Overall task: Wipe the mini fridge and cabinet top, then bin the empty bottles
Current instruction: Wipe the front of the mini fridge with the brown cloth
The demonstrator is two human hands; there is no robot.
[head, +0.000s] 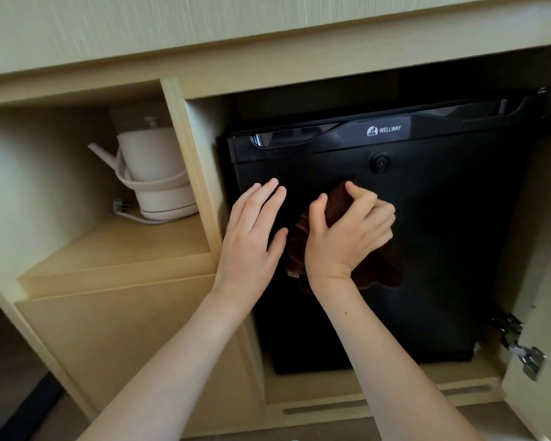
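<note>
A pale wooden cabinet (115,316) filled the view, its top edge running across the far side. In its right compartment stood a black mini fridge (442,243), door closed, with the word WELLWAY printed in white near the top and a round lock (380,161) just below that. Two bare forearms reached in from the near edge toward the fridge door. The left hand (252,240) lay flat against the door's left part, fingers spread and empty. Just to its right, the right hand (347,233) pinched a bunched dark brown cloth (376,268) between thumb and curled fingers, holding it against the middle of the door; loose folds of cloth hung below the hand. In the open shelf to the left sat a white electric kettle (155,173) on its base, its cord wound around it. At the near right, a metal hinge (522,351) showed on the open cabinet door. No bottles were in view.
</note>
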